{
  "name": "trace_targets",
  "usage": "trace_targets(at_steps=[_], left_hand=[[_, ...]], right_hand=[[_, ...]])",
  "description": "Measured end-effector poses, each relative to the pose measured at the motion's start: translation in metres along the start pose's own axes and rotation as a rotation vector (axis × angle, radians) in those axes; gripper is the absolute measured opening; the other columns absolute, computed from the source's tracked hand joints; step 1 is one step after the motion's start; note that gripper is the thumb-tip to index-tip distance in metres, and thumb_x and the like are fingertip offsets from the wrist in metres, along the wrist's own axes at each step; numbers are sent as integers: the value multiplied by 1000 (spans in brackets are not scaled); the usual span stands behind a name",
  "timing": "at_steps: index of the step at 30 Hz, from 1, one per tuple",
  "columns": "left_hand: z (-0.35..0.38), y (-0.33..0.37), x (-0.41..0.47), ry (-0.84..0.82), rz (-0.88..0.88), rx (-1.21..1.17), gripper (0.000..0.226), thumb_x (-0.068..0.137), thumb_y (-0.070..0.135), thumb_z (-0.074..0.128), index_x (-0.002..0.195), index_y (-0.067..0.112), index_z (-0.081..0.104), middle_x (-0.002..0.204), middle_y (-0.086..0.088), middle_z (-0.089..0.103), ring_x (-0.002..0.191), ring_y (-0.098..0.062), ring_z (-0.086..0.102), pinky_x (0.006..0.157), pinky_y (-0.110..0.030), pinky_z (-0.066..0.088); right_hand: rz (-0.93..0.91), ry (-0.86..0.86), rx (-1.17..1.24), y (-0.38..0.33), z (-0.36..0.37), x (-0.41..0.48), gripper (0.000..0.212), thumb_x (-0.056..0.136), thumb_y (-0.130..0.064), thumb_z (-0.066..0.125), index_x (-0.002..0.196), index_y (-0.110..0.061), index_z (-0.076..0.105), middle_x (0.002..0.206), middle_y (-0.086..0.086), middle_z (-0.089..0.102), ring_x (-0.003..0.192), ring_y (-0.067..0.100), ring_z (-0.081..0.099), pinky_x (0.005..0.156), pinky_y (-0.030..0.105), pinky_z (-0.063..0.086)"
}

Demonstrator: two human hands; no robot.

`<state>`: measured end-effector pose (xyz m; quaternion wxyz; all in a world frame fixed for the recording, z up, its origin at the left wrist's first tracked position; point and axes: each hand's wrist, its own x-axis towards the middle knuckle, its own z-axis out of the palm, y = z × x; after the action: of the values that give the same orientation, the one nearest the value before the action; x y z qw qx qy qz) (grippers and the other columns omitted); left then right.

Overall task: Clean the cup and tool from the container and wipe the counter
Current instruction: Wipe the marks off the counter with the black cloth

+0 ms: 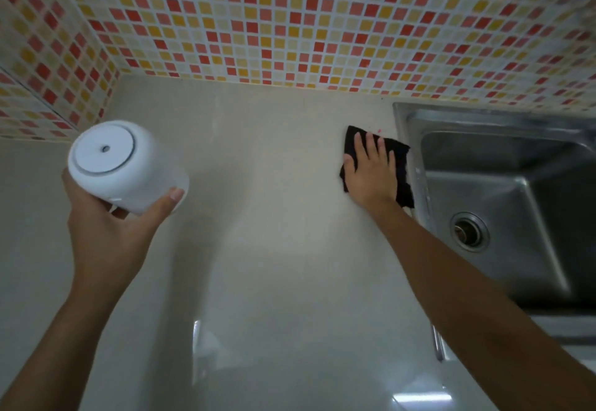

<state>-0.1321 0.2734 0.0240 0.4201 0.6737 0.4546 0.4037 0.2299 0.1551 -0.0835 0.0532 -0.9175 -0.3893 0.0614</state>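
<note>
— Under the right hand (371, 172), fingers flat, a black fabric cloth (401, 165) lies on the beige counter (274, 233), which runs leftward.
— The left hand (106, 236) grips an upturned white plastic container (122, 165), well apart.

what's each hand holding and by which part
The left hand grips the white container round its side wall, base toward the camera. The right hand holds nothing: it presses the black cloth flat onto the counter.

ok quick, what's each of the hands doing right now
Left hand: holding the white container upside down, fingers curled round it, above the counter.
Right hand: open, flat, pressing the black cloth on the counter beside the sink.
</note>
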Motion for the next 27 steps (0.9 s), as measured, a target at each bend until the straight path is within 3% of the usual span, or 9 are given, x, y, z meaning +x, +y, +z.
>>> trace_targets(at_steps=[3, 9, 14, 20, 23, 27], left_hand=[[10, 9, -4, 11, -14, -63, 100, 62, 47, 83, 145, 14, 38, 141, 0, 54, 125, -9, 56, 96, -13, 49], [35, 23, 3, 15, -4, -99, 95, 67, 30, 89, 145, 19, 37, 140, 4, 54, 124, -7, 56, 91, -7, 47], [56, 27, 5, -12, -1, -100, 94, 64, 28, 84, 145, 20, 36, 141, 4, 53, 125, -10, 55, 93, -9, 47], [85, 29, 2, -50, -4, -47, 94, 65, 29, 84, 145, 23, 35, 141, 7, 53, 125, -8, 54, 93, -17, 47], [94, 26, 1, -78, 6, -12, 98, 63, 31, 87, 145, 25, 35, 141, 8, 52, 125, -7, 54, 95, -23, 46], [99, 21, -2, -92, -9, 5, 99, 60, 42, 84, 145, 23, 37, 139, 6, 55, 123, -9, 56, 95, -26, 48]], right_hand=[[-58, 27, 38, 1, 1, -72, 58, 100, -44, 21, 152, -18, 22, 158, 8, 23, 146, 27, 16, 119, 46, 12], [-204, -44, 26, 8, 5, -201, 56, 101, -44, 26, 153, -25, 16, 160, -2, 15, 148, 20, 7, 118, 44, 12], [-376, -50, -22, 5, 5, -153, 54, 103, -45, 22, 153, -27, 14, 161, -3, 12, 148, 21, 5, 117, 49, 13], [-682, -65, -63, -76, 9, -46, 53, 100, -50, 24, 150, -34, 24, 158, -7, 25, 147, 19, 15, 116, 55, 4], [-576, -102, -62, -82, -4, 24, 54, 98, -56, 17, 150, -41, 18, 159, -10, 17, 148, 17, 9, 109, 66, -9], [-270, -123, -33, -35, -15, 86, 59, 94, -65, 11, 150, -45, 7, 161, -11, 2, 148, 20, -3, 105, 70, -11]])
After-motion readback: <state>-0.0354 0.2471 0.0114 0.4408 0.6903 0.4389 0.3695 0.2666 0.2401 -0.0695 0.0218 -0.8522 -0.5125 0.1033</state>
